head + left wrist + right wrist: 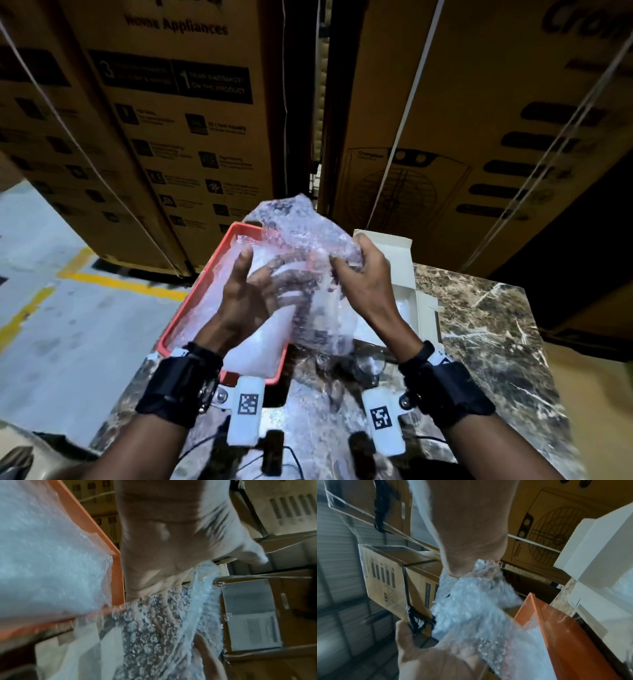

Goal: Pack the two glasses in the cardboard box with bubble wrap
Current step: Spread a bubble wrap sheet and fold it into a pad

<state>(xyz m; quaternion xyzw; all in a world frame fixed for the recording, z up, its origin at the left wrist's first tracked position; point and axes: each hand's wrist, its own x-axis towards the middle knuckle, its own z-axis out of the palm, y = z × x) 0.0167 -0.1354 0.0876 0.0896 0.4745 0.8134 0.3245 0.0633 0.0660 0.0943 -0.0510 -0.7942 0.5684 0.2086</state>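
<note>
A sheet of bubble wrap [301, 233] hangs in the air between both hands, over the near right part of a red tray [202, 284]. My left hand [260, 284] lies behind the sheet with fingers spread and the thumb standing free; the left wrist view shows those fingers [164, 608] through the bubbles. My right hand [349, 267] pinches the sheet's upper right edge, bunched in its fingers [484, 572]. A clear glass [370, 365] stands on the marble table below the sheet. A second glass [323, 359] shows dimly beside it. An open white cardboard box [400, 246] lies behind my right hand.
More bubble wrap [219, 294] fills the red tray at the table's left edge. The marble table [479, 325] extends to the right. Tall stacked brown cartons [191, 120] stand close behind the table. The floor with yellow lines [113, 281] lies to the left.
</note>
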